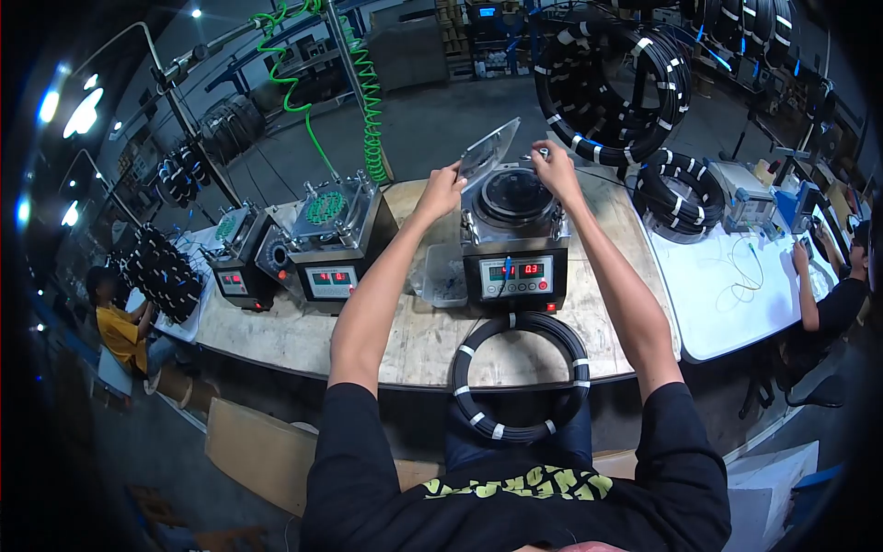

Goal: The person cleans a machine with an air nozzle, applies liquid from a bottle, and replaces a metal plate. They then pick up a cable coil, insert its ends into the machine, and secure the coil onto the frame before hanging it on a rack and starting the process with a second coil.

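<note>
My left hand (444, 190) grips the edge of a flat, clear-looking plate (489, 152), tilted up over the left side of the nearest machine. My right hand (555, 169) is closed at the machine's back right, above a round dark disc (515, 195) on its top; a small metal piece shows at the fingertips, too small to name. The machine (517, 274) has a front panel with red digits. A coil of black cable (462, 361) with white bands lies at the table's front edge, partly over my lap. A clear plastic tray (443, 274) stands left of the machine.
Two similar machines (329, 279) (241, 281) stand to the left on the wooden table (414, 345). Black coils (679, 195) and a grey instrument (743, 193) are on the white table at right. One person (129, 322) sits far left, another (832, 294) far right. Green hoses hang behind.
</note>
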`<state>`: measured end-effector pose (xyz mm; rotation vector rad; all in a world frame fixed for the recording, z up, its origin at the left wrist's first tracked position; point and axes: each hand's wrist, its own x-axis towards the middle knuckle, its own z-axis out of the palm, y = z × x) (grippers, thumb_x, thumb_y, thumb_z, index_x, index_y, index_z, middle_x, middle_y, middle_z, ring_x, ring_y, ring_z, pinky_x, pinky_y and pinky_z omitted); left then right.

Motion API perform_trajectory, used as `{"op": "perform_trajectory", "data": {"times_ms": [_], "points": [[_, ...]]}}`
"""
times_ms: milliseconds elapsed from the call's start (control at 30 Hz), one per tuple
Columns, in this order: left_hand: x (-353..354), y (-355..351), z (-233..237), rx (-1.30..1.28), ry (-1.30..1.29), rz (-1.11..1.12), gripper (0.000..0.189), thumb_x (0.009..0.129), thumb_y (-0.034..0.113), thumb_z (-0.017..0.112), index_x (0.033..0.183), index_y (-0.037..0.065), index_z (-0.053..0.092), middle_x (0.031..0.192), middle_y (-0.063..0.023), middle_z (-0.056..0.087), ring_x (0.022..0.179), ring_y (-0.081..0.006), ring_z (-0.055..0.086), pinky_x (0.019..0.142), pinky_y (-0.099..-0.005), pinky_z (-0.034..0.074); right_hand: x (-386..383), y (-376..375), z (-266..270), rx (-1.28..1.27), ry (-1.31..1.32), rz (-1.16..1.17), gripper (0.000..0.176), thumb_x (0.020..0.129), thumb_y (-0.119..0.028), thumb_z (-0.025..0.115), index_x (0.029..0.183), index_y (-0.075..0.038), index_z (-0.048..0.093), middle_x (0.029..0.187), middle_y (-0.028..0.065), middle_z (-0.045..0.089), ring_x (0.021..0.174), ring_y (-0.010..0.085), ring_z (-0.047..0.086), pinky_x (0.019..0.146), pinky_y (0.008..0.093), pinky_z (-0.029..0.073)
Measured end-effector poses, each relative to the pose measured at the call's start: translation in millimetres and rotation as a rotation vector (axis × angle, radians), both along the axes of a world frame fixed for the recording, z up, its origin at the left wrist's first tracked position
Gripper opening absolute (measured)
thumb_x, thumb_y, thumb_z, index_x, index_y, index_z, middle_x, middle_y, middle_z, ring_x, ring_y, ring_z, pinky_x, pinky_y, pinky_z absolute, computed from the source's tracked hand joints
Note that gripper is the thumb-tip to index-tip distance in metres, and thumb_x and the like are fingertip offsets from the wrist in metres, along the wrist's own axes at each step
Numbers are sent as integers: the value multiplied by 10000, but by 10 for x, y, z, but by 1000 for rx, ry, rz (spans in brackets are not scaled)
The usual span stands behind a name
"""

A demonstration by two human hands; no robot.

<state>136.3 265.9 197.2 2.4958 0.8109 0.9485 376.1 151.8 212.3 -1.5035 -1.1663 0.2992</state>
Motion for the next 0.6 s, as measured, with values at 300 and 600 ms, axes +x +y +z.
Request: {"op": "perform_trajectory", "data": {"times_ms": [300, 600], "points": [[-167, 689, -121, -487, -72, -81, 366, 956, 285, 744, 908, -44, 589, 783, -68, 599, 733, -156, 627, 639, -352, 540, 55, -171, -428, 119, -354, -299, 211, 926, -2, 558, 1083, -37, 696, 1013, 257, 682, 966, 419, 668, 874, 492, 516], [-789, 770, 207, -783, 49, -221, 496, 956, 285, 757, 1342, 11, 611, 1049, -75, 703, 889, -156, 708, 775, -313, 610, 128, -149, -473, 161, -228, -273, 204, 922, 8, 540, 1044, -1, 703, 972, 246, 690, 842, 385, 670, 766, 463, 501]]}}
